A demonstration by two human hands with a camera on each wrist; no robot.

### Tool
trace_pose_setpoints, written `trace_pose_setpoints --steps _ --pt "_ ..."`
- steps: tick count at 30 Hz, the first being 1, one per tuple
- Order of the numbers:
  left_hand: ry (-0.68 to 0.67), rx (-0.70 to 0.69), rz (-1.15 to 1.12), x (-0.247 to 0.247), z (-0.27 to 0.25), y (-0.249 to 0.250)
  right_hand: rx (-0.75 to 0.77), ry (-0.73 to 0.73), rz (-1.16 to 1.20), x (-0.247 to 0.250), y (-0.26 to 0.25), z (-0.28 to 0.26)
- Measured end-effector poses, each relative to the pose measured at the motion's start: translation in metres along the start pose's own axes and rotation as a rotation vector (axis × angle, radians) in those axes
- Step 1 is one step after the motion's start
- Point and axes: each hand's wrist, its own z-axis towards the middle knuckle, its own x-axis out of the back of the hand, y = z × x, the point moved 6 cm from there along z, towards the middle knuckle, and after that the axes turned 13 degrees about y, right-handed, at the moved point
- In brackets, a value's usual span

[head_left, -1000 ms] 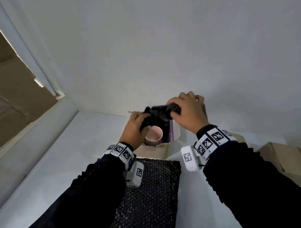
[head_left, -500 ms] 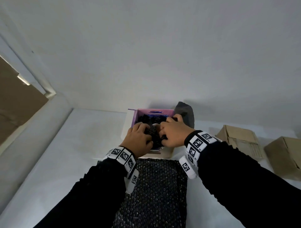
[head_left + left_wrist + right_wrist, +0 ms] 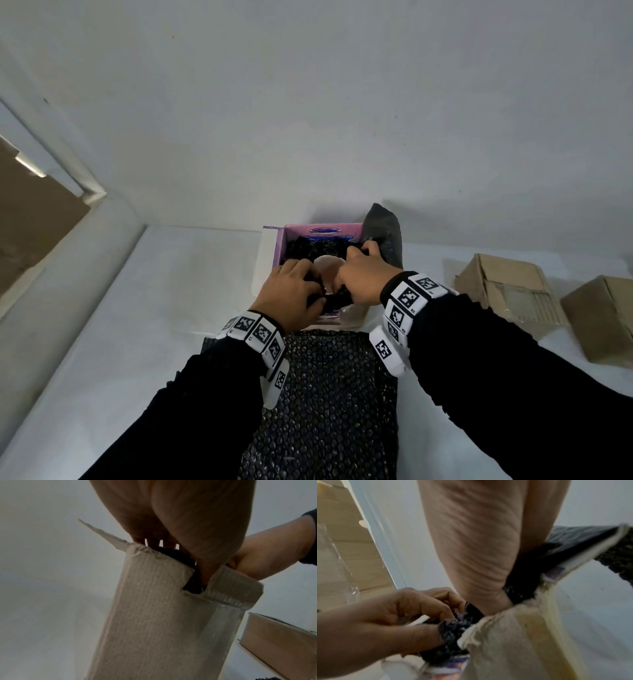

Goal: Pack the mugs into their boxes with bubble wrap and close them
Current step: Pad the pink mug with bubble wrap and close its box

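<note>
An open mug box with a purple lining stands at the back of the table. Inside it a pink mug shows between my hands, with black bubble wrap packed around it. My left hand is at the box's near left side, fingers curled on the wrap; the right wrist view shows its thumb and fingers pinching the wrap. My right hand reaches into the right side, fingers curled over the wrap there. In the left wrist view, my fingers dip into the box top.
A flat sheet of black bubble wrap lies on the table between my forearms. Two brown cardboard boxes sit at the right. A dark piece stands behind the mug box against the wall. A ledge runs along the left.
A second ago both hands held a wad of wrap above the mug. They pushed it down into the box, then spread apart, so the mug's top shows between them.
</note>
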Motion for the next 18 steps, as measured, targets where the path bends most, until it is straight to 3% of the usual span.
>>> trace_pose_setpoints --steps 3,6,10,12,14,16,18 --pt "-0.093 0.032 0.018 -0.005 -0.001 0.0 0.028 0.079 -0.062 0.0 -0.005 0.003" --pt "-0.103 0.026 0.12 -0.006 0.0 0.002 0.001 0.178 0.038 0.012 0.007 0.002" --pt "-0.074 0.051 0.151 -0.006 0.0 0.002 -0.338 0.336 0.154 0.029 0.059 -0.01" --pt "-0.071 0.059 0.157 -0.009 -0.002 0.004 -0.468 0.261 0.244 0.02 0.076 -0.018" --pt "-0.049 0.079 0.159 -0.01 -0.003 0.004 -0.503 0.208 0.371 0.007 0.079 -0.02" --pt "-0.031 0.113 0.133 -0.01 -0.004 0.002 -0.507 0.314 0.43 0.006 0.076 -0.02" --pt "-0.026 0.118 0.115 -0.01 -0.005 0.002 -0.474 0.51 0.343 0.017 0.071 -0.023"
